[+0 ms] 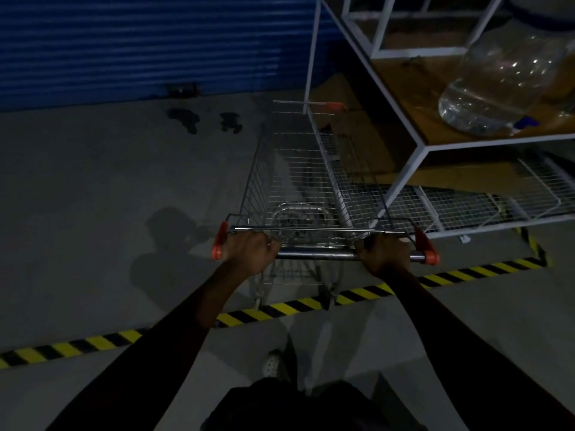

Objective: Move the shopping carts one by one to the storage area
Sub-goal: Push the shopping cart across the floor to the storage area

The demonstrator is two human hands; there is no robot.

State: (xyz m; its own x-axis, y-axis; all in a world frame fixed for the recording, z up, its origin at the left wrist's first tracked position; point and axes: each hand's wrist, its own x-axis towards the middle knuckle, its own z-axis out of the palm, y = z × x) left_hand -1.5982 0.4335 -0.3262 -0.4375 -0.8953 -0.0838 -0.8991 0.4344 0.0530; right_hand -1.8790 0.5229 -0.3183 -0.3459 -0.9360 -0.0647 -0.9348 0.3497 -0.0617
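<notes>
A wire shopping cart (298,169) with orange corner caps stands straight ahead of me on the grey concrete floor, its basket holding nothing. My left hand (250,251) is closed around the left end of the cart's handle bar (317,254). My right hand (385,253) grips the right end of the same bar. The cart's rear wheels sit just past a yellow-and-black striped floor line (280,309). Its nose points toward the blue shutter at the back.
A white metal shelving rack (417,150) stands close along the cart's right side, carrying a clear water jug (497,85) and cardboard. A blue roller shutter (140,45) closes the back. Dark stains (186,118) mark the floor ahead on the left.
</notes>
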